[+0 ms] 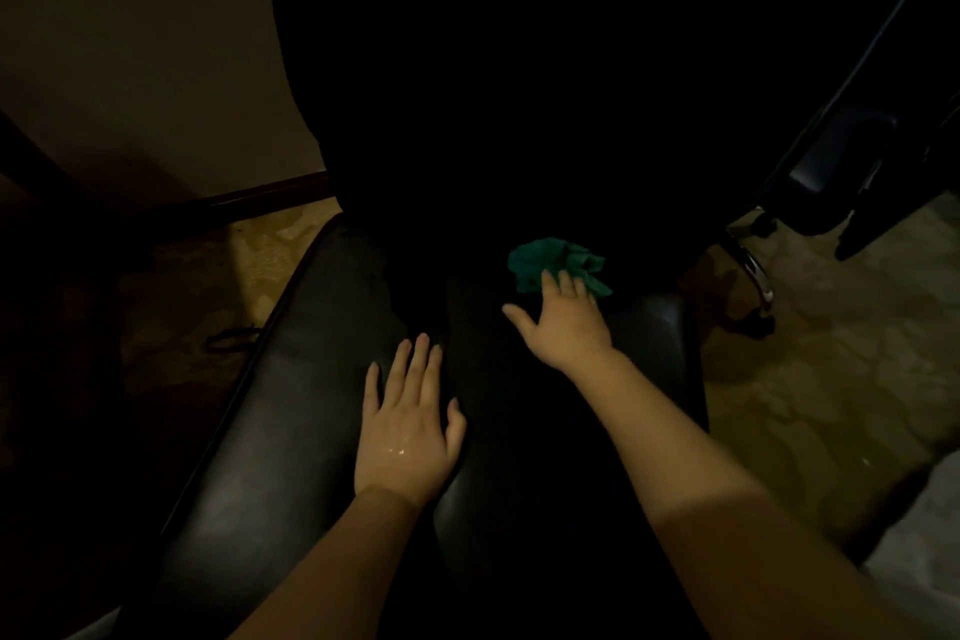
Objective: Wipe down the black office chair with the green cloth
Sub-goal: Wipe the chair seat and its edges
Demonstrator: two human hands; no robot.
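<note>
Laying the left hand [408, 424] flat on the near part of the black office chair [270, 431] seat, holding the fingers straight and a little spread, gripping nothing; likely bracing a swivelling seat against the push of the wipe. Reaching further in with the right hand [563, 322], pressing extended fingers down on the near edge of the green cloth [545, 260], splaying the thumb off to the left, clear of it: pushing, not clenching, seemingly to drag the fabric across the surface. Finding the cloth bunched at the rear of the seat, right at the join with the backrest [519, 94], a crease apt to gather dust. Judging the seat wipe as under way, with the dark backrest beyond too shadowed to assess. Noting, farther right, a second chair [841, 172] standing on patterned floor [831, 353].
</note>
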